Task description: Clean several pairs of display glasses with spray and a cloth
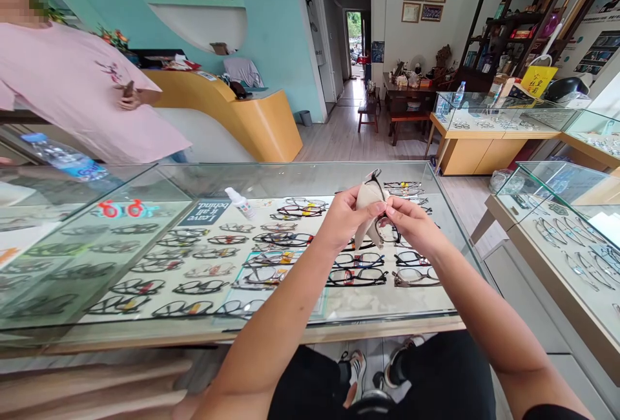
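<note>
Above the glass display case (290,178), my left hand (349,214) is closed on a pale beige cloth (371,195) wrapped around part of a pair of dark-framed glasses (394,234). One end of the frame sticks up over the cloth, and a lens hangs below. My right hand (405,218) pinches the glasses at the cloth's right edge. Rows of eyeglasses (357,276) lie inside the case under my hands. A small white spray bottle (241,203) stands on the glass to the left.
At the left, a person in a pink shirt (92,90) stands behind the case, near a water bottle (72,160). Another glass case (557,213) is at the right. A yellow counter (271,126) and a wooden table (411,94) stand farther back.
</note>
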The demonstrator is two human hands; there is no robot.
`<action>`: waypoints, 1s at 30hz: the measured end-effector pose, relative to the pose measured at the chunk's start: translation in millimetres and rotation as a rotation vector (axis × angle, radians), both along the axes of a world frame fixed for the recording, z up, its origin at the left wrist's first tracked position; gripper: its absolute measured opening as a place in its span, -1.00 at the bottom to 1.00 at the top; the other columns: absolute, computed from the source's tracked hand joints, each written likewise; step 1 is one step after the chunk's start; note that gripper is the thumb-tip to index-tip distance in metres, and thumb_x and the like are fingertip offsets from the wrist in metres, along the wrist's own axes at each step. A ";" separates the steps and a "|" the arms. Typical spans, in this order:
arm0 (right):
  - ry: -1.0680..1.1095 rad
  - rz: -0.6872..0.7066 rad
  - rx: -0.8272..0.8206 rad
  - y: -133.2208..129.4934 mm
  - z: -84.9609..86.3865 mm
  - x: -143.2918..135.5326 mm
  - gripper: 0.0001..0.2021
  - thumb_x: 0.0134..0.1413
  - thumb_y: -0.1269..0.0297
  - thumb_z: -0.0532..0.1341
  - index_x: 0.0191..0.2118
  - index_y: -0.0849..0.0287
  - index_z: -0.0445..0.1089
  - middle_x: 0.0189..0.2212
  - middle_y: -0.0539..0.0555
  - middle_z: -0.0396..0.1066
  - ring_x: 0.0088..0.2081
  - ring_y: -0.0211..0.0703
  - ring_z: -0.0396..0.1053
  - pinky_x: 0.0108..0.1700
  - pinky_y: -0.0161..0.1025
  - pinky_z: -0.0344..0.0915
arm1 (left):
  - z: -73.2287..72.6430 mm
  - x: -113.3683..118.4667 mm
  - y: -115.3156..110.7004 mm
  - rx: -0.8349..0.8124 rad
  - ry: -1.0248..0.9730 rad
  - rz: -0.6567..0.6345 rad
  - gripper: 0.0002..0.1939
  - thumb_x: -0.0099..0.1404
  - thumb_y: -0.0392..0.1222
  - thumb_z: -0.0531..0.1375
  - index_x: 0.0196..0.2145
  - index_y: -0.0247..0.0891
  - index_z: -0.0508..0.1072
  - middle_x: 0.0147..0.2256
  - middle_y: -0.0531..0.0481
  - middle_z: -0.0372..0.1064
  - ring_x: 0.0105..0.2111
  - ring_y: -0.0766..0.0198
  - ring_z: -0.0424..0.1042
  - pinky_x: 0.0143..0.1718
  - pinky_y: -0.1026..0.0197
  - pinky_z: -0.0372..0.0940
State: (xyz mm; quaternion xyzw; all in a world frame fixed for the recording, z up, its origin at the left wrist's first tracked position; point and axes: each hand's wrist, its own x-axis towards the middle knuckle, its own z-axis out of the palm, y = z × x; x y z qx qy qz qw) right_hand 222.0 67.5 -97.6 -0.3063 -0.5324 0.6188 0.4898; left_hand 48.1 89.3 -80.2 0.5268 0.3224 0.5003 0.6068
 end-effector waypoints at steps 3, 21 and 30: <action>0.005 0.031 -0.015 0.2 -1.7 0.0 -0.48 -0.02 -0.26 0.55 -0.34 0.10 0.48 -0.37 -0.03 0.41 -0.27 -0.17 0.33 -0.11 -0.19 0.28 | 1.3 1.4 -1.7 0.046 0.013 0.030 -0.41 -0.19 0.14 0.67 -0.44 -0.28 0.50 -0.53 0.11 0.39 -0.54 0.38 0.30 -0.51 0.30 0.28; -0.052 0.083 0.044 -5.5 1.7 -6.3 -0.48 0.00 -0.27 0.54 -0.33 0.10 0.46 -0.36 -0.04 0.41 -0.26 -0.20 0.34 -0.05 -0.19 0.35 | -2.0 10.9 -10.3 0.021 -0.042 0.237 -0.25 -0.18 0.49 0.57 -0.53 -0.25 0.42 -0.65 0.18 0.22 -0.66 0.46 0.15 -0.67 0.34 0.13; -0.022 0.047 0.026 -4.1 1.9 -6.5 -0.46 0.00 -0.30 0.52 -0.37 0.09 0.42 -0.36 -0.02 0.48 -0.28 -0.19 0.33 -0.09 -0.21 0.27 | -0.5 7.1 -5.1 0.042 -0.087 0.175 -0.27 -0.02 0.53 0.50 -0.51 -0.26 0.46 -0.64 0.09 0.33 -0.70 0.40 0.27 -0.68 0.31 0.20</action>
